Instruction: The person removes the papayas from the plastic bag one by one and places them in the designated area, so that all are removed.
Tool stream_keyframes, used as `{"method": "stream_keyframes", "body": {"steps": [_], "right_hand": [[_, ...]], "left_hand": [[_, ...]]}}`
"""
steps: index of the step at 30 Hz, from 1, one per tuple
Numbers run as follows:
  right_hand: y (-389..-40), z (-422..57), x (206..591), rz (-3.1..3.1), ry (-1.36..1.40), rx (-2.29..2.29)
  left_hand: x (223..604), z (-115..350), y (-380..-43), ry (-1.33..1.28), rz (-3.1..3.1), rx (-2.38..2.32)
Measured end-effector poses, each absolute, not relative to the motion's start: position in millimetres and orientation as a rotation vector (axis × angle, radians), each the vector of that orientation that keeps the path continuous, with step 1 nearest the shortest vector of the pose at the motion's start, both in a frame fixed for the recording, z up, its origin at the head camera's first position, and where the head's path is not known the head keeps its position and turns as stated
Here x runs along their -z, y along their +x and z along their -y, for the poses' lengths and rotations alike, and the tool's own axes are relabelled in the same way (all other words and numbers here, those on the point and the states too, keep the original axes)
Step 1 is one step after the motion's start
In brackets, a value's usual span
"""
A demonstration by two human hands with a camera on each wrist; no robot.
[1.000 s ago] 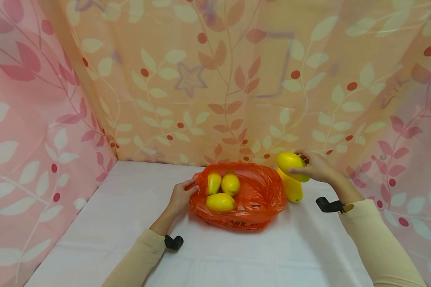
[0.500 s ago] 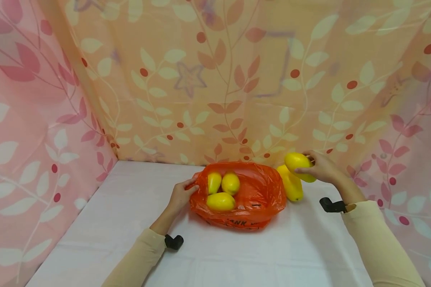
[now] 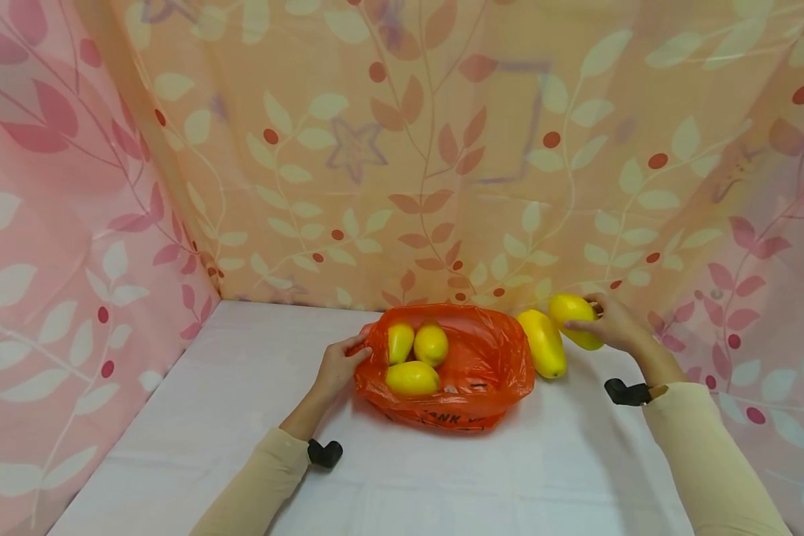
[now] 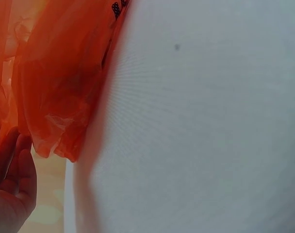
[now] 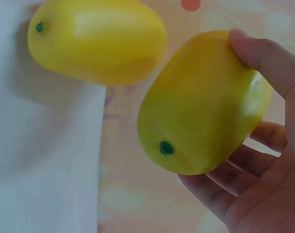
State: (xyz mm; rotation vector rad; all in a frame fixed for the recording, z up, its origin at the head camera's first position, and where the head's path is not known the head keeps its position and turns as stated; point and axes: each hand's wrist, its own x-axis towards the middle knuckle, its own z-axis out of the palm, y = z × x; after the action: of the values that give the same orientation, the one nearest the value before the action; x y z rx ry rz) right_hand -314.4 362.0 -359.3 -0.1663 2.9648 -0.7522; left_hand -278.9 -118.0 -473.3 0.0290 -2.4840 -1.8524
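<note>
A red-orange plastic bag (image 3: 485,365) with dark lettering lies mouth open mid-table, in the head view. Inside its left part are three yellow mangoes (image 3: 412,378). My left hand (image 3: 338,366) pinches the bag's left rim; the left wrist view has its fingers (image 4: 25,170) right at the orange film. To the right of the bag, my right hand (image 3: 613,324) grips another mango (image 3: 572,320) with the thumb on top and the fingers beneath, its green stem end (image 5: 167,148) showing in the right wrist view. A longer yellow fruit (image 3: 543,346) rests between the bag and that hand.
The table has a white cover (image 3: 442,491). Patterned cloth hangs at the back (image 3: 348,186) and on both sides, close behind the bag and fruit. Black curved mounts (image 3: 324,452) stick out from both wrists.
My right hand has moved right and slightly down with its mango, away from the bag and off the longer fruit it overlapped. The left hand and bag stay put.
</note>
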Motion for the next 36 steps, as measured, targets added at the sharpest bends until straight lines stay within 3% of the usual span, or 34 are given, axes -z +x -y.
{"method": "stream_keyframes", "body": {"steps": [20, 36], "right_hand": [[-330, -384, 389, -2.926, 0.022, 0.846], [-329, -386, 427, -2.819, 0.263, 0.88]], "left_hand": [[462, 119, -283, 0.023, 2.493, 1.873], [475, 119, -279, 0.09, 2.508, 1.897]]}}
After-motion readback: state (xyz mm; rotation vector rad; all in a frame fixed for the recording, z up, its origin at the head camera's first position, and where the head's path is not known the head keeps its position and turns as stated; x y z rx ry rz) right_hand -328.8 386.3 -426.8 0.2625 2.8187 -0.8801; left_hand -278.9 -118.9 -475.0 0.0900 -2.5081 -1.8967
